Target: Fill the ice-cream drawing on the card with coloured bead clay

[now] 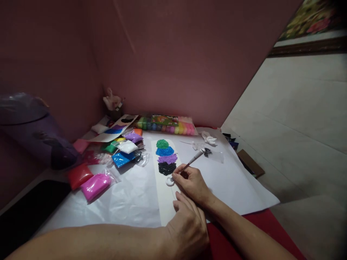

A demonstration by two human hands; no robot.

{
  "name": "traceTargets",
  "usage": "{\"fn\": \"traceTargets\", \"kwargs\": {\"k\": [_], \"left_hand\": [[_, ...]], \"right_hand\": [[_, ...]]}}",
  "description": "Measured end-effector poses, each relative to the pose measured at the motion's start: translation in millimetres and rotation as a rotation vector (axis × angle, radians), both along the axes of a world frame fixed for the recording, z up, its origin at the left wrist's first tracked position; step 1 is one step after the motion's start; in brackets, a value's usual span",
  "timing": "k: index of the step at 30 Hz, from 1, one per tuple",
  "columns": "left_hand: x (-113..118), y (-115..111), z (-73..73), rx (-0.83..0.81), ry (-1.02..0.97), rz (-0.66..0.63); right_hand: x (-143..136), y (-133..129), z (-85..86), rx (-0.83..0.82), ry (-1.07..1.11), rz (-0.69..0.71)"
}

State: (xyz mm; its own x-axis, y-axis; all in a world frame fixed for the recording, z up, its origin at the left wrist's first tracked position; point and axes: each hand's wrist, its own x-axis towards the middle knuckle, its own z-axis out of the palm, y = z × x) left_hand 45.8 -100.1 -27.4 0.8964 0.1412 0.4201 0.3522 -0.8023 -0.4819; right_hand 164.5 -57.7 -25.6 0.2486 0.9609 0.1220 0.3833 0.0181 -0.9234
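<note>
My right hand (193, 182) grips a small fork (195, 157) with a striped handle. The fork's tip touches a white piece of clay (170, 181) on a cream paper strip (165, 202). Above the white piece on the strip lie textured patches: black (167, 168), purple (167, 159), blue (165, 151) and green (162, 144). Below my right hand, my left hand (187, 224) rests on the strip's lower right edge, fingers loosely bent and apart, holding nothing that I can see.
Several bags of coloured clay, among them pink (96, 186), red (79, 176) and blue (123, 158), lie left. A long clay pack (165, 125) lies by the wall. White clay (208, 138) and a clear bag (217, 156) are at right. A purple container (35, 133) stands far left.
</note>
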Motion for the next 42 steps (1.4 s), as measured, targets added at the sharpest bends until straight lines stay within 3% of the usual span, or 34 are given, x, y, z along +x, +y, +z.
{"fn": "traceTargets", "kwargs": {"k": [11,33,38,42], "left_hand": [[-1,5,-0.1,-0.001,-0.001,-0.055],[0,8,2.9,0.043,-0.003,-0.044],[-1,8,4.7,0.043,0.026,-0.036],[-1,8,4.0,0.042,0.009,-0.052]], "right_hand": [[2,2,11.1,-0.113,-0.029,0.053],[24,13,5.1,-0.120,0.050,-0.005],[20,11,7.2,0.050,0.024,-0.109],[10,10,3.0,0.103,0.139,-0.127]]}}
